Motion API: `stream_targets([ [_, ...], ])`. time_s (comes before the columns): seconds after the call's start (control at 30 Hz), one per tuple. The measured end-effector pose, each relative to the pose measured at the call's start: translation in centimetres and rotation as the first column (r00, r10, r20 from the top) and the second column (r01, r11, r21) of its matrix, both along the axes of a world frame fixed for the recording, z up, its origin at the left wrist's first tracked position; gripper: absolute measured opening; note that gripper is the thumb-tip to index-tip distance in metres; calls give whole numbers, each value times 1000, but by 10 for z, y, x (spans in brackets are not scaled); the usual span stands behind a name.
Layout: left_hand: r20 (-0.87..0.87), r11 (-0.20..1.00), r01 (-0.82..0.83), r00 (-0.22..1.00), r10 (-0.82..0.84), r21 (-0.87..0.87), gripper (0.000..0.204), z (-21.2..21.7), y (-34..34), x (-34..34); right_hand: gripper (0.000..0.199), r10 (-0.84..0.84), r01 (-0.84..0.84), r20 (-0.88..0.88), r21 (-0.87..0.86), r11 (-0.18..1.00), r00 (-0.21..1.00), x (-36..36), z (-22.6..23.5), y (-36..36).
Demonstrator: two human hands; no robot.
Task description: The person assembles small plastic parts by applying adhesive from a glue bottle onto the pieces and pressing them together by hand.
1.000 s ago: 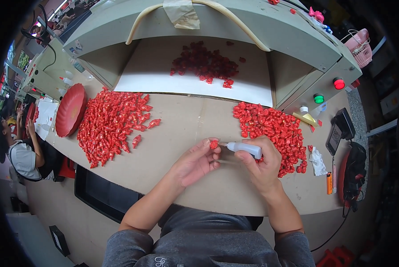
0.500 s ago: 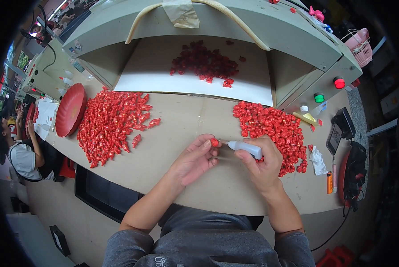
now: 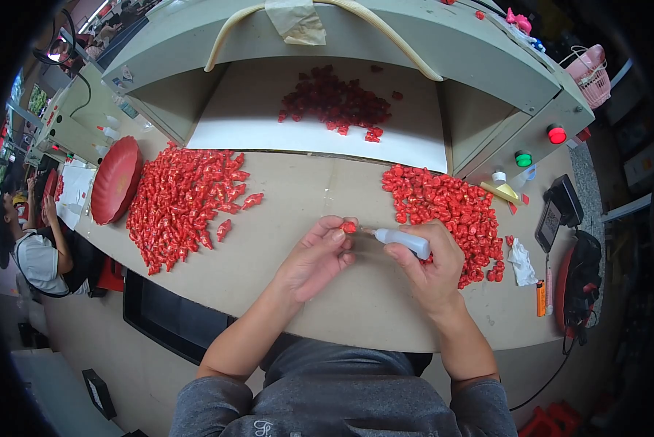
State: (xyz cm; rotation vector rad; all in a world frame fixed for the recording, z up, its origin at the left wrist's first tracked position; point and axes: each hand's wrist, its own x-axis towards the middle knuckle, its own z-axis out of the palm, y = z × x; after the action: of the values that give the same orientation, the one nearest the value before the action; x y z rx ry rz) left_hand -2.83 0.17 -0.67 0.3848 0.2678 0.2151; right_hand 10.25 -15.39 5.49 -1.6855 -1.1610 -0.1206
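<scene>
Between the two hands, at the near edge of the cardboard-covered bench (image 3: 327,189), the work is under way on a single piece. The left hand (image 3: 314,258) pinches one small red part (image 3: 349,227) between thumb and fingertips. The right hand (image 3: 430,266) grasps a small white squeeze bottle (image 3: 403,241), fingers wrapped round its body, with the nozzle tip pointed at the red part and touching it or just short of it; which cannot be told.

Beyond the right hand lies a dense pile of red parts (image 3: 447,211). Beyond and outward of the left hand lies a larger pile of red parts (image 3: 185,204), with a red dish (image 3: 115,180) just beside its far edge. Farther off, behind both hands, a smaller scatter of red parts (image 3: 334,105) rests inside the open machine housing (image 3: 443,51).

Judgement: progress is mid-run. Which bench pile is treated stock cannot be told, but both remain large, so substantial work appears to be left.
</scene>
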Motion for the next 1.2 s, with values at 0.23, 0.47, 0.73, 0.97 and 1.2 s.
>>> stream_targets([
  [0.23,9,1000,-22,1000,22,-3,21,0,-1,-2,31,42,-42,-59,-11,999,997,-1,0,-2],
  [0.47,2,997,-59,998,59,-53,20,-3,7,6,20,99,-52,-617,93,994,780,31,16,-11],
  [0.73,49,982,-150,986,156,-119,16,2,19,-21,15,120,-192,-167,-534,823,979,23,18,-17],
  [0.97,50,993,-85,995,89,-76,21,-7,10,-6,23,74,19,93,-738,674,993,2,12,-34],
  [1.2,111,999,-13,994,19,-52,26,-10,4,-6,19,153,-160,-48,-366,917,987,-2,22,8],
])
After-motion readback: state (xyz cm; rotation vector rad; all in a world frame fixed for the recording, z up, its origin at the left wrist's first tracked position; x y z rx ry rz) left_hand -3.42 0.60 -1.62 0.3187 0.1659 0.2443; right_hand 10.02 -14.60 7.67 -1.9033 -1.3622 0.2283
